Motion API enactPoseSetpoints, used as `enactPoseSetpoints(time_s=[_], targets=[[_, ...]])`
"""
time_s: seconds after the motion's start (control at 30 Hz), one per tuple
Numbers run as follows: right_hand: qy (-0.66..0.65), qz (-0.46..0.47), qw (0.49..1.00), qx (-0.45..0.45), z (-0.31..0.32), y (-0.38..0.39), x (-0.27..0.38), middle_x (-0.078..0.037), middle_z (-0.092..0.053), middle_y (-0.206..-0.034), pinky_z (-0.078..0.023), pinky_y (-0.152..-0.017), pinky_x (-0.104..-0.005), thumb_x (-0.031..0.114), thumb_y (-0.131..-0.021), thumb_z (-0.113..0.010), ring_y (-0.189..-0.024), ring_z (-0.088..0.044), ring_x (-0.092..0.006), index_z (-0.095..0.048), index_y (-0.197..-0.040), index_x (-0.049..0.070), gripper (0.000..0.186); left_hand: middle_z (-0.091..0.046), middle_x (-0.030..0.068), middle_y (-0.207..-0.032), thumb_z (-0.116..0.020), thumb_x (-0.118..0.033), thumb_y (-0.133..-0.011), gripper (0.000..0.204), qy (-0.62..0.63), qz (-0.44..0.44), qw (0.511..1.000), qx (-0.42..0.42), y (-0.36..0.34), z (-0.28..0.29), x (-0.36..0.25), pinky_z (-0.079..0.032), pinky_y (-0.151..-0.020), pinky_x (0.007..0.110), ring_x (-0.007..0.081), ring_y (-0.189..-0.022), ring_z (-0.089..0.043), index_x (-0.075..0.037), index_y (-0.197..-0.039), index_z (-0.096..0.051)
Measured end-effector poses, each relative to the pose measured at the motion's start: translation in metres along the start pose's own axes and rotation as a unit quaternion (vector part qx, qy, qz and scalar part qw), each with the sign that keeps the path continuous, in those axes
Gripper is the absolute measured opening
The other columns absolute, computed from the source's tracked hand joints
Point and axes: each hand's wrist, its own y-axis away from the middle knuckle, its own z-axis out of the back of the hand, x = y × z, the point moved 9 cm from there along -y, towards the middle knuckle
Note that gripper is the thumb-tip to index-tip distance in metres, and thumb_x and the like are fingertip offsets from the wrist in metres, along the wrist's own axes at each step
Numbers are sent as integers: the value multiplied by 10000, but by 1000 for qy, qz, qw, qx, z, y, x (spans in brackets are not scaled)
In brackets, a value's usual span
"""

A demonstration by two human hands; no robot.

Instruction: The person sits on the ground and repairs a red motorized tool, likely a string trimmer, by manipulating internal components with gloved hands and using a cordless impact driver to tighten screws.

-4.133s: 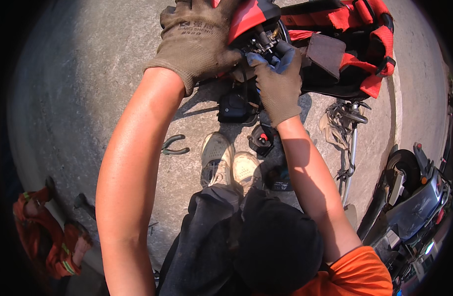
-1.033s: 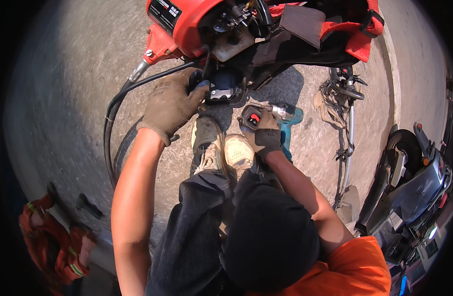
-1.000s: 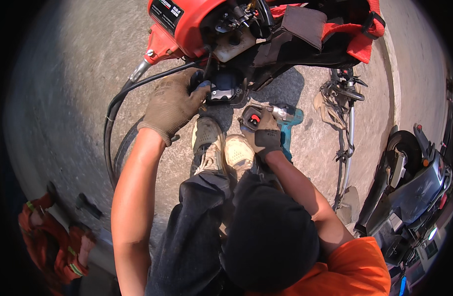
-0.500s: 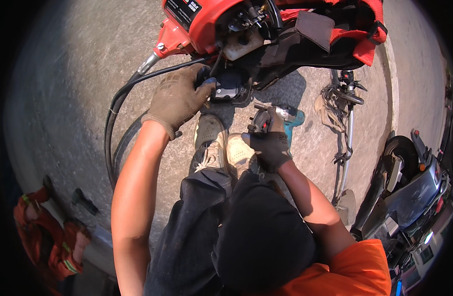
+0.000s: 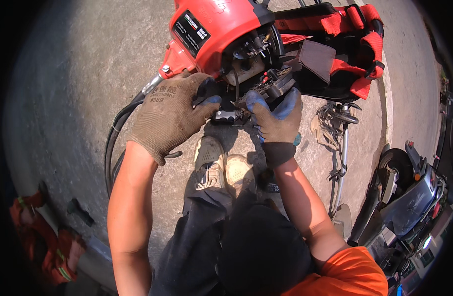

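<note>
A red backpack-type engine unit stands on the ground ahead of my feet, its carburettor side and a cloudy tank facing right. My left hand, in a brown glove with blue fingertips, is closed at its lower front edge; what the fingers grip is hidden. Beside its thumb lies a black and silver part at the base. My right hand, gloved too, is closed round a dark engine part with small red bits, just below the tank. Behind that wrist, a sliver of a teal power tool shows.
A padded black-and-red harness is attached at the right of the engine. A black hose curves down on the left. A silver pole with tangled straps lies right, with a motorbike beyond. Another person's orange clothing is lower left.
My right hand has risen from beside the teal tool to the engine, with the dark part in it. My left hand stays near the engine's lower edge. The view has shifted slightly.
</note>
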Motion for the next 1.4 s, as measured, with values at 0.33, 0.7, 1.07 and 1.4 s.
enactPoseSetpoints(time_s=[0.33,0.7,1.07,1.4], targets=[[10,-37,998,-57,6,-23,-20,-42,-631,-976,-515,-783,-268,17,-766,-783,-861,-597,-128,-521,-1179,-5,490,-542,249,-1293,-646,-277,-820,341,-269,-368,870,-192,-61,47,-109,-347,-1073,533,436,-1259,-474,-105,-1111,-686],[-65,0,996,-56,14,-22,-35,-138,-562,-1182,-485,-933,-348,133,-835,-664,-1039,-584,-211,-470,-1220,-20,458,-633,146,-1043,-549,-178,-815,241,-338,-335,867,-149,-67,48,-102,-429,-904,452,302,-1031,-597,-38,-925,-711],[-61,-17,996,-56,6,-30,-28,-103,-598,-1165,-470,-917,-313,-59,-740,-621,-1011,-581,-186,-442,-1333,-45,620,-635,143,-1044,-556,-182,-814,237,-313,-350,875,-122,-67,58,-107,-443,-899,440,298,-1033,-598,-43,-924,-713],[-48,-4,997,-61,5,-33,-31,-109,-595,-1220,-471,-934,-310,19,-812,-688,-1060,-589,-190,-403,-1383,-36,640,-637,141,-1044,-562,-186,-814,234,-302,-357,877,-111,-73,58,-112,-457,-896,429,294,-1034,-600,-47,-923,-715]])
